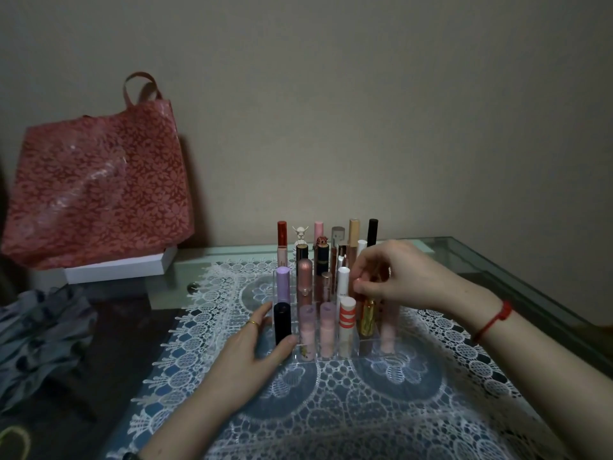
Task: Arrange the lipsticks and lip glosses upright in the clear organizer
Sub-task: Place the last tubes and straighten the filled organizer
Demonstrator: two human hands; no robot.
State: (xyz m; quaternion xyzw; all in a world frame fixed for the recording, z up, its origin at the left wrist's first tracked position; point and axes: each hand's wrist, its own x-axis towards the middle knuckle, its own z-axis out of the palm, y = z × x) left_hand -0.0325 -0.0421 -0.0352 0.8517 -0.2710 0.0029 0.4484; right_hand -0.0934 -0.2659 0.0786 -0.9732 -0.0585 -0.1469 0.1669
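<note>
- Lace cloth point(331, 410) covers the near part of a glass table point(530, 270).
- Left hand point(245, 356) rests against the organizer point(331, 355) at its left front corner, fingers straight, gripping nothing.
- Lipsticks point(326, 327) stand upright in its rows, mid-cloth.
- Right hand point(398, 277) pinches the top of a gold tube point(368, 318) standing front right.
- White box point(116, 268) and red bag point(99, 187) sit far left against a plain beige wall point(365, 111).

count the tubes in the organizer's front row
6, left to right: black tube, lilac-capped tube, pink tube, striped tube, gold tube in right hand, blurred pink tube; none look hidden.
</note>
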